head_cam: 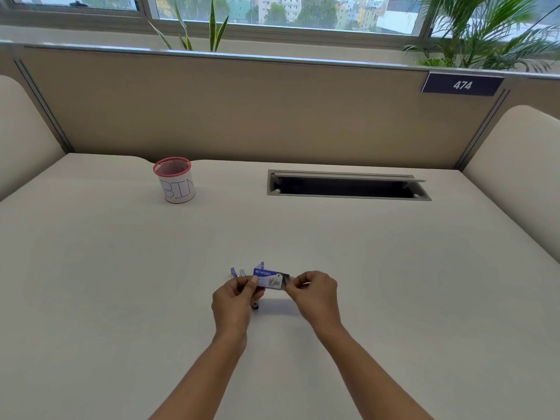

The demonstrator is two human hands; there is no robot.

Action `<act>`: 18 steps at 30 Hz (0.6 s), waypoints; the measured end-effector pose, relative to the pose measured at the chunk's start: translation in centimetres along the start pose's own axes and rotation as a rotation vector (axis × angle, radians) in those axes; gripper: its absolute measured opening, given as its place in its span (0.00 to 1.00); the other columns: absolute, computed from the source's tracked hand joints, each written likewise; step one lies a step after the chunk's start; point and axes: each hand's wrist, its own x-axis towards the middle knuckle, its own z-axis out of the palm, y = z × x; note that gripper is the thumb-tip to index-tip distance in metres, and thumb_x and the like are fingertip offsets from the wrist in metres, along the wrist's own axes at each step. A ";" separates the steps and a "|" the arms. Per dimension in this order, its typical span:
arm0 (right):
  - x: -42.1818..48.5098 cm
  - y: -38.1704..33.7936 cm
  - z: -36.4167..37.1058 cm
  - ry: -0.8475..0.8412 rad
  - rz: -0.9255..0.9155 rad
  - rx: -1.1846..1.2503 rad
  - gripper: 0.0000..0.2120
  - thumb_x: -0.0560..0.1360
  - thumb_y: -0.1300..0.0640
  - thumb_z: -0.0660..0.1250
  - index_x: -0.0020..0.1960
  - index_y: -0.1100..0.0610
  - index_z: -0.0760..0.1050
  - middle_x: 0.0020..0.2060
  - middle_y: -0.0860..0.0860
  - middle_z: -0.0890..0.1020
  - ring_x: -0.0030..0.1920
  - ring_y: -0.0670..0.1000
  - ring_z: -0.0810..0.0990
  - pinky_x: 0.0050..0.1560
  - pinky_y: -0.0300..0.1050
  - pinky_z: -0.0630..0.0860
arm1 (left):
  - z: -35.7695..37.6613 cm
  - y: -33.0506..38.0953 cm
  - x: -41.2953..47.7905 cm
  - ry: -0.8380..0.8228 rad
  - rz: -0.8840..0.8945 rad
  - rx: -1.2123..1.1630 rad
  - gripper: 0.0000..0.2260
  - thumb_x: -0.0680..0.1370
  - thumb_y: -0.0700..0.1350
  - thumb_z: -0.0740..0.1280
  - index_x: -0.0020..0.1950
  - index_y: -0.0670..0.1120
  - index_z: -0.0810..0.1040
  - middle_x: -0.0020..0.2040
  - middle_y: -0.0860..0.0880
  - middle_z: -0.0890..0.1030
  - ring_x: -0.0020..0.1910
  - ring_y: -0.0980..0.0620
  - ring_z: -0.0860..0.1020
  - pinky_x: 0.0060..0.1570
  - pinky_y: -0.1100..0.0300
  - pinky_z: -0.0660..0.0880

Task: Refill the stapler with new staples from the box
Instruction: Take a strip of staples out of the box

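Observation:
A small blue and grey staple box [268, 278] marked "kangaro" is held just above the desk near its front middle. My left hand [235, 301] grips the box's left end between thumb and fingers. My right hand [315, 294] pinches the box's right end, where a grey inner part [285, 279] shows. Behind the box, a purple stapler [242, 271] lies on the desk, mostly hidden by the box and my left hand. A small dark piece [255, 306] shows under my left hand.
A red mesh cup [175, 180] labelled "BIN" stands at the back left of the white desk [121, 268]. An open cable hatch [348, 186] sits at the back right. A beige partition [242, 110] walls off the desk's far edge.

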 end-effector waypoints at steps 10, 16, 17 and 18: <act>0.3 0.7 0.0 -0.022 -0.108 -0.100 0.04 0.68 0.63 0.67 0.38 0.64 0.79 0.38 0.52 0.78 0.39 0.49 0.76 0.41 0.41 0.73 | -0.4 -0.3 0.4 0.014 0.013 0.005 0.04 0.75 0.37 0.66 0.41 0.42 0.80 0.40 0.47 0.82 0.33 0.59 0.81 0.41 0.68 0.78; 0.3 1.1 -0.3 -0.028 -0.104 -0.048 0.03 0.69 0.62 0.68 0.37 0.60 0.79 0.36 0.50 0.79 0.36 0.46 0.79 0.39 0.37 0.74 | -0.5 -0.5 0.7 0.029 0.011 0.020 0.04 0.75 0.37 0.66 0.42 0.42 0.80 0.40 0.47 0.82 0.31 0.61 0.81 0.41 0.67 0.78; 0.3 1.1 -0.4 -0.037 -0.077 -0.002 0.04 0.69 0.61 0.68 0.36 0.58 0.78 0.35 0.50 0.80 0.35 0.45 0.79 0.37 0.36 0.74 | -0.6 -0.5 0.7 0.036 0.010 0.020 0.04 0.75 0.37 0.66 0.42 0.42 0.80 0.40 0.47 0.82 0.30 0.61 0.81 0.40 0.68 0.78; 0.3 1.0 -0.5 -0.044 -0.045 0.057 0.05 0.69 0.61 0.68 0.35 0.58 0.77 0.34 0.50 0.80 0.34 0.45 0.80 0.37 0.38 0.76 | -0.7 -0.6 0.8 0.043 0.009 0.018 0.03 0.75 0.37 0.66 0.42 0.41 0.80 0.39 0.47 0.82 0.30 0.61 0.81 0.38 0.69 0.78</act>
